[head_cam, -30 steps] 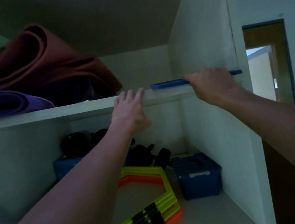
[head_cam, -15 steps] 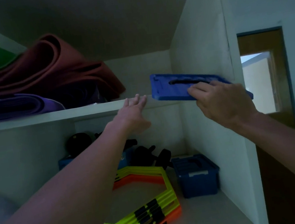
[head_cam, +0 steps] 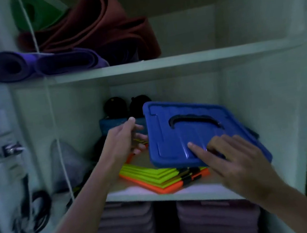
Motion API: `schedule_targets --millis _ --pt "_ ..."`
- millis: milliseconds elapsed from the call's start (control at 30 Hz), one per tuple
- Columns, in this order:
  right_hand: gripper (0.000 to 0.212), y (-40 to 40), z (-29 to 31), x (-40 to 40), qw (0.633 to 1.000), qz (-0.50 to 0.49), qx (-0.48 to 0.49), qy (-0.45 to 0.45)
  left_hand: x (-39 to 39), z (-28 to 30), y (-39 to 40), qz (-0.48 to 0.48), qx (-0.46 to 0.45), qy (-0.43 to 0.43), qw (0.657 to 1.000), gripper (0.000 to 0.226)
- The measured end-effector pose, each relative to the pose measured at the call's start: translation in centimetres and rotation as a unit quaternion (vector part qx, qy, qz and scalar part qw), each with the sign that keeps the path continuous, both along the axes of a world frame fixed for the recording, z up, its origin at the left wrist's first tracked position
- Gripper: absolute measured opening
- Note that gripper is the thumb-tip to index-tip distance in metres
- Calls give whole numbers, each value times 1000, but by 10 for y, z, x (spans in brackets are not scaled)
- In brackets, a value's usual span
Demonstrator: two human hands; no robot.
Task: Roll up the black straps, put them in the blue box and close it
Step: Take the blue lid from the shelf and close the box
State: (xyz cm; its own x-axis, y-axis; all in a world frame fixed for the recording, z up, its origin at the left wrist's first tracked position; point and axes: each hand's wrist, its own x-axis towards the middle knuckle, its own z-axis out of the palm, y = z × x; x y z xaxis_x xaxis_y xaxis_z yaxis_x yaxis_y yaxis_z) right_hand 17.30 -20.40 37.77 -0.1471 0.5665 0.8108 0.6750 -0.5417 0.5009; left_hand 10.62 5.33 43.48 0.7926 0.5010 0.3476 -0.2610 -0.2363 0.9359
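My right hand [head_cam: 236, 162] grips the near edge of a blue box lid [head_cam: 186, 133] with a black handle slot, holding it tilted in front of the middle shelf. The lid hides the blue box that stood at the shelf's right; only a dark sliver shows at the lid's right edge. My left hand [head_cam: 124, 140] hovers just left of the lid, fingers spread, holding nothing. Black straps are not clearly visible; dark round items [head_cam: 127, 105] sit on another blue box [head_cam: 114, 124] at the back.
A stack of yellow and orange hexagon frames [head_cam: 157, 177] lies on the middle shelf [head_cam: 159, 195]. Rolled purple, red and green mats [head_cam: 71, 41] fill the top shelf. Pale storage drawers [head_cam: 217, 224] stand below. Black cords [head_cam: 35, 208] and a white string hang at left.
My right hand has brought the blue lid down from the top shelf to the middle shelf level. My left hand dropped from the top shelf edge. The view tilted downward.
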Motion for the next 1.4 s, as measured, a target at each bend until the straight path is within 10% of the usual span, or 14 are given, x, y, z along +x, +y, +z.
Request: schedule_targets --millis 433,633,767,1133,1400 --pt "58 163 -187 -73 912 11 -170 375 -76 -191 158 94 -14 211 973 17" --pt "56 221 -273 -82 694 -78 129 704 -95 -294 255 90 5 323 942 22" --pt "49 252 -320 -92 538 -132 161 817 -101 -346 287 64 10 356 932 20" --pt "34 267 -363 -100 567 -196 108 793 -94 -408 303 38 -38 379 924 21" --pt "31 268 -372 -101 598 -217 94 766 -74 -419 299 83 137 397 904 14"
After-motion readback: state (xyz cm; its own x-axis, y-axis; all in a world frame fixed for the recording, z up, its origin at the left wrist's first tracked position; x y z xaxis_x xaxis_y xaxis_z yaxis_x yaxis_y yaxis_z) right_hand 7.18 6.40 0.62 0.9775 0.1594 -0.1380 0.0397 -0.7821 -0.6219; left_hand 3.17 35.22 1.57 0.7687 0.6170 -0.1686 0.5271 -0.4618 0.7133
